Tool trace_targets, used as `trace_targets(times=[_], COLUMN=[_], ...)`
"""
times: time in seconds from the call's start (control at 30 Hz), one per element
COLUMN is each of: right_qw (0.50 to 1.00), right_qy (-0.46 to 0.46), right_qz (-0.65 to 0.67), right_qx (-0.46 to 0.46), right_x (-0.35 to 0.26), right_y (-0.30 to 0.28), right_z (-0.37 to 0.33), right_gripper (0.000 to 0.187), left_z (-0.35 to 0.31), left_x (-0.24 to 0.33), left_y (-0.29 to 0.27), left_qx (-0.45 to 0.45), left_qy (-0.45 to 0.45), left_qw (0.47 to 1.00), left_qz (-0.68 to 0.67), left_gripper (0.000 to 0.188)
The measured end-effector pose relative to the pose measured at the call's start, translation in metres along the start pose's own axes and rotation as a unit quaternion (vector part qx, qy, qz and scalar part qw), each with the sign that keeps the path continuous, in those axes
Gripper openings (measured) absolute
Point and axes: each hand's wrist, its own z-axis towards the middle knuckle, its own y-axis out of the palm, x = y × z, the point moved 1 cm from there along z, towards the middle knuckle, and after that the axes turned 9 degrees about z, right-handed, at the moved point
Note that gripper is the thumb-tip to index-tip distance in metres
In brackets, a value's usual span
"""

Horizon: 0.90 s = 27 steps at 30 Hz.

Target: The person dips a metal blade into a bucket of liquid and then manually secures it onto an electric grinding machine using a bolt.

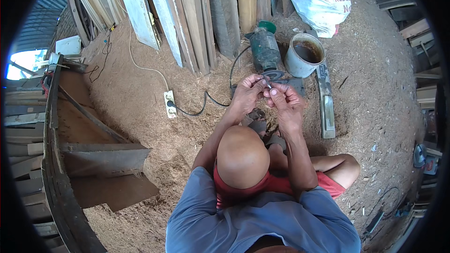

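Observation:
Both my hands meet in front of a green bench grinder (266,49), just on the near side of its grey wheel (273,73). A small, thin, dark metal piece (267,82) is pinched between them; its exact kind is too small to make out. My left hand (247,94) grips it from the left with thumb and fingers. From the right, my right hand (288,103) holds it between thumb and fingertips. Whether the piece touches the wheel, I cannot tell.
A white bucket (298,68) of dark liquid stands right of the grinder. Beside it lies a board (326,122) with a pale block on top. A black cord runs to a power strip (170,105). Planks (192,18) lean behind; a white sack (321,0) stands far right.

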Motion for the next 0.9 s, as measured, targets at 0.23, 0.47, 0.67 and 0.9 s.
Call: trace_targets(times=[0.23, 0.47, 0.67, 0.9], right_qw=[0.977, 0.950, 0.953, 0.946], right_qy=[0.169, 0.231, 0.227, 0.246], right_qz=[0.132, 0.212, 0.199, 0.211], right_qx=[0.007, 0.000, 0.018, 0.029], right_x=[0.006, 0.039, 0.063, 0.085], right_y=[-0.025, -0.048, -0.052, -0.054], right_z=[0.002, 0.000, 0.009, 0.019], right_gripper=[0.017, 0.013, 0.010, 0.009], left_z=[0.001, -0.006, 0.003, 0.008], left_x=[0.006, 0.004, -0.023, -0.047], left_y=[0.001, -0.014, -0.027, -0.051], left_qx=[-0.029, -0.177, -0.220, -0.154], left_qy=[0.041, 0.038, -0.021, -0.044], left_qw=[0.999, 0.982, 0.973, 0.985], left_qz=[-0.005, -0.056, -0.061, -0.060], left_gripper=[0.017, 0.055, 0.066, 0.052])
